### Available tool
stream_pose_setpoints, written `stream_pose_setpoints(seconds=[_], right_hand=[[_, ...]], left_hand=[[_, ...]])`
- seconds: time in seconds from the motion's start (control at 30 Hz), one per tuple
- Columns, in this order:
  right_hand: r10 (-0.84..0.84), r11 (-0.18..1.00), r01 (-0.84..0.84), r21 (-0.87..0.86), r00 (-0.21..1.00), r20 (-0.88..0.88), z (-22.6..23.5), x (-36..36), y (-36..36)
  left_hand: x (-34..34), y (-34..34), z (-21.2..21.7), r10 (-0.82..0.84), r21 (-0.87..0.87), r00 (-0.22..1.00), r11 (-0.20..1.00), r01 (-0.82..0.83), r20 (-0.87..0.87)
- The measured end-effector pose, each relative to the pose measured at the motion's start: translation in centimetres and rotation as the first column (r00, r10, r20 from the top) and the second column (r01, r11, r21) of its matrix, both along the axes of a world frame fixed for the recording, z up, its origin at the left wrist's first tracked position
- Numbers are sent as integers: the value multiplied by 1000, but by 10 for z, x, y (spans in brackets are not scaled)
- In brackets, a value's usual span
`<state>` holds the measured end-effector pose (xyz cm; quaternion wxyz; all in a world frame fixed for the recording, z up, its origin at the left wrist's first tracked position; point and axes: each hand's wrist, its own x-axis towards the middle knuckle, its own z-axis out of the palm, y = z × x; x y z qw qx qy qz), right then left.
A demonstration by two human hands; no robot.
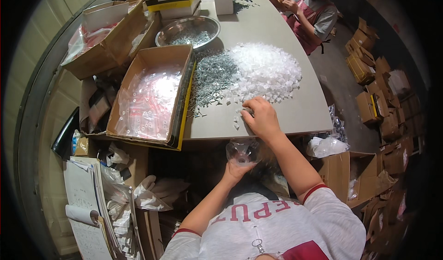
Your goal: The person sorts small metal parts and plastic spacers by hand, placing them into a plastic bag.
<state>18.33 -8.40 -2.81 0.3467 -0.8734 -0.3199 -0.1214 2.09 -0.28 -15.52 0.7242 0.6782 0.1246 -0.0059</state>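
Observation:
My left hand (238, 171) is just below the table's front edge, its fingers closed round a small clear plastic bag (235, 149). The bag's mouth is turned up toward the edge. On the tabletop, my right hand (262, 116) is curled with thumb and forefinger down at the surface. Whatever lies under its fingers is hidden. Some loose white plastic pieces (236, 119) lie beside its fingertips. Beyond it spreads a big heap of small white pieces (267, 68), and to the left of that, touching it, a pile of grey screws (212, 75).
Left on the table (309, 117) stands a carton of clear, red-edged bags (150, 101). Behind it are a metal bowl (164, 35) and another open carton (104, 47). A person (311, 17) sits at the far right side. Cardboard boxes (364, 68) line the floor at right.

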Motion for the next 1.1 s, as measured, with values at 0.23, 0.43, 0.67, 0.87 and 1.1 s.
stream_pose_setpoints(seconds=[0.23,0.43,0.67,0.87,1.1], right_hand=[[219,971,-235,-34,943,-251,21,-37,-23],[264,965,-249,88,889,-375,28,-38,-21],[255,963,-267,-43,949,-185,14,-29,-27],[424,902,-402,156,761,-491,28,-34,-44],[404,914,-350,204,820,-405,19,-37,-44]], left_hand=[[3,3,-13,-28,31,993,999,24,118],[8,1,-27,-50,-21,996,998,52,68],[6,4,-17,-100,31,995,994,101,-29],[13,4,-29,-65,89,989,995,53,136],[4,10,-28,-125,-36,983,991,131,137]])
